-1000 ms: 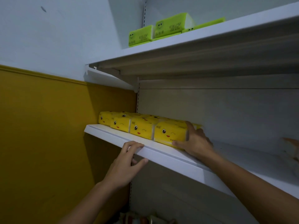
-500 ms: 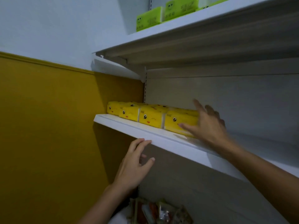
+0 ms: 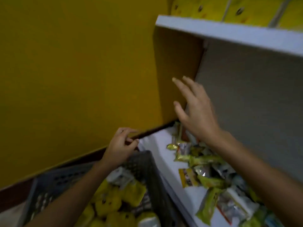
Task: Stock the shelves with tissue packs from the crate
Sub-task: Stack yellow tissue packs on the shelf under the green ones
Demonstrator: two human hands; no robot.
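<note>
A grey perforated crate (image 3: 146, 163) sits low at the bottom left, holding several yellow tissue packs (image 3: 114, 200) with printed faces. A row of yellow tissue packs (image 3: 229, 9) stands on the white shelf (image 3: 229, 32) at the top right. My right hand (image 3: 196, 112) hangs in the air below that shelf, fingers spread, holding nothing. My left hand (image 3: 121, 146) hovers over the crate's far corner with fingers loosely curled and nothing in them. The picture is blurred by motion.
A lower white shelf (image 3: 165, 149) beside the crate carries several green and silver snack packets (image 3: 205, 163). A yellow wall (image 3: 73, 71) fills the left side, with a dark skirting strip (image 3: 85, 157) along its base. The shelf unit's grey back panel (image 3: 255, 104) is on the right.
My view has swung down from the shelf to the crate. My right hand has left the tissue packs on the shelf and dropped below it. My left hand has lowered towards the crate.
</note>
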